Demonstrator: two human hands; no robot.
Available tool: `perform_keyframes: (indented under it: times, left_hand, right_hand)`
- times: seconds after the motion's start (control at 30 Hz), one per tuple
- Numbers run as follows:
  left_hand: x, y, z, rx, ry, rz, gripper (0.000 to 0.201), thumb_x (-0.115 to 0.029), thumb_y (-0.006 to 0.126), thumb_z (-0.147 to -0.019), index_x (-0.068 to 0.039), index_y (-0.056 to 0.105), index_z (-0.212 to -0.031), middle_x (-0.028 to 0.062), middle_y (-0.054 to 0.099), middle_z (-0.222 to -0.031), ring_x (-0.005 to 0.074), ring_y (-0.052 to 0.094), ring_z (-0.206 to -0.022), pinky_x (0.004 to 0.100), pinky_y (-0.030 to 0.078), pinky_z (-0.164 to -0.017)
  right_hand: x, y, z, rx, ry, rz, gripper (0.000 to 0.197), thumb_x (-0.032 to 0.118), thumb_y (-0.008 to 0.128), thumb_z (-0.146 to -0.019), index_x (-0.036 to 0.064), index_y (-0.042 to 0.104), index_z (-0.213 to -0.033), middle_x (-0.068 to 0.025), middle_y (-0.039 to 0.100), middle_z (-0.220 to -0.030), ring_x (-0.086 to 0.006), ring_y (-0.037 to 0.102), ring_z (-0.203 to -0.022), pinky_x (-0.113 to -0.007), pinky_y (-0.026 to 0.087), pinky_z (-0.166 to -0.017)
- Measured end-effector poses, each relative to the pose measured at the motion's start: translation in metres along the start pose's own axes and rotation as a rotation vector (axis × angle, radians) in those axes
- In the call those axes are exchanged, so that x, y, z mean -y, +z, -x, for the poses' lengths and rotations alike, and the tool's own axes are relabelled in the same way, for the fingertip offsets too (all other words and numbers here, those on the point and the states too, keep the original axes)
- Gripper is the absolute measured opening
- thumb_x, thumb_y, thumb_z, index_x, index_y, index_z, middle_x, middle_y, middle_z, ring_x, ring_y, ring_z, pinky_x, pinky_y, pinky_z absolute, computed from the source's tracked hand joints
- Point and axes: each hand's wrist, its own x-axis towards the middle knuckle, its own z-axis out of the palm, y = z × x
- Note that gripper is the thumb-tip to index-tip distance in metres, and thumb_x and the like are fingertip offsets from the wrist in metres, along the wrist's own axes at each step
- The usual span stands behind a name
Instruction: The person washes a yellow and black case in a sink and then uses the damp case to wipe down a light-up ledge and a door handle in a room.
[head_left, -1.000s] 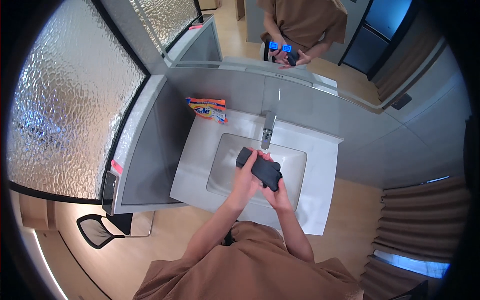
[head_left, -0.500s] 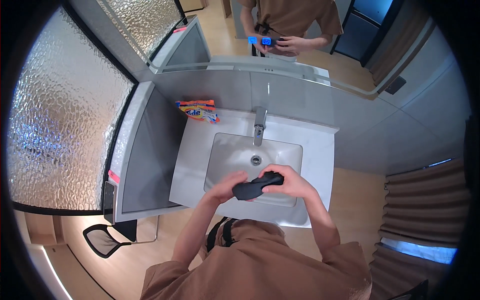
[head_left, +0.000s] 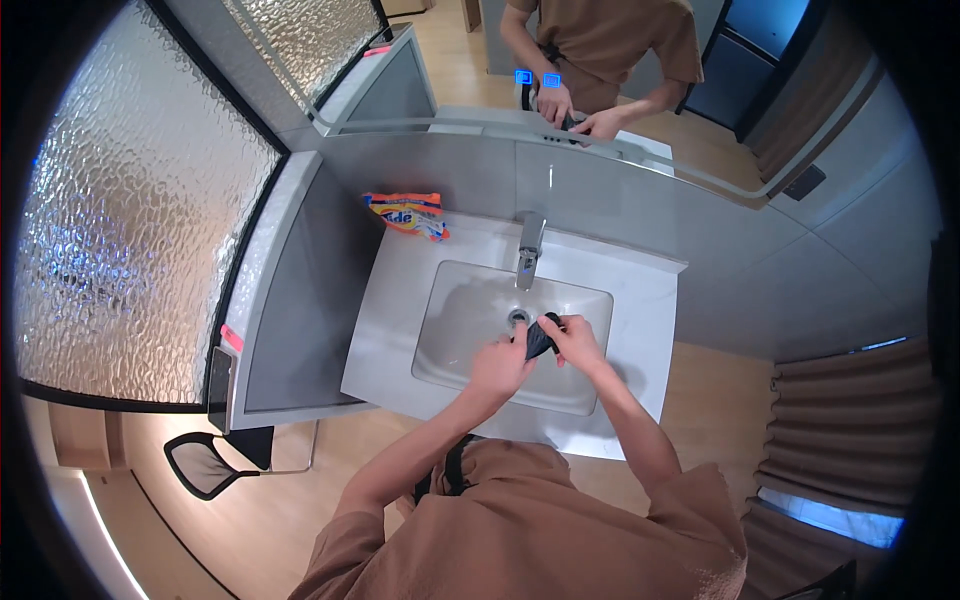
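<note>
Over the white sink basin (head_left: 450, 350) both my hands are at work. My right hand (head_left: 578, 342) is closed on a small, soft black cloth item (head_left: 541, 338), bunched and hanging to the left of its fingers. My left hand (head_left: 498, 366) is beside the cloth, with its index finger stretched to the round metal drain (head_left: 518, 316), seemingly touching it. Its other fingers are partly hidden, close against the cloth. No water shows running from the chrome faucet (head_left: 529, 250) behind the drain.
An orange detergent bag (head_left: 408, 214) lies at the back left of the white countertop (head_left: 378, 340). A grey partition (head_left: 310, 290) borders the counter on the left. Behind stands a wide mirror (head_left: 600, 90); a black-framed chair (head_left: 205, 465) is at lower left.
Both hands have moved forward into the basin with the black cloth. My left hand has gone from beside the cloth to the drain, finger out. The view has shifted slightly.
</note>
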Motion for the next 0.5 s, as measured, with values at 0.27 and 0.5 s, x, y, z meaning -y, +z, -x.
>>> perform_keyframes:
  times: [0.27, 0.5]
  left_hand:
    - [0.042, 0.056, -0.011, -0.084, -0.038, 0.236, 0.038, -0.032, 0.068, -0.087, 0.000, 0.056, -0.105, 0.0106, 0.064, -0.070, 0.0237, 0.066, -0.058, 0.0359, 0.052, -0.052]
    - [0.035, 0.017, -0.002, 0.751, -0.596, 1.974, 0.037, -0.040, 0.054, -0.098, -0.004, 0.056, -0.096, 0.0000, 0.047, -0.062, 0.0055, 0.036, -0.042, 0.0188, 0.031, -0.036]
  right_hand:
    - [-0.027, 0.004, -0.008, 0.159, 0.243, -0.799, 0.033, 0.030, 0.065, -0.096, -0.0003, 0.065, -0.110, -0.0116, 0.071, -0.086, -0.0171, 0.069, -0.073, -0.026, 0.052, -0.057]
    - [0.005, -0.021, 0.029, -0.078, -0.915, 0.522, 0.057, 0.003, 0.074, -0.075, 0.0078, 0.059, -0.129, -0.0199, 0.056, -0.138, -0.0356, 0.056, -0.126, -0.043, 0.052, -0.093]
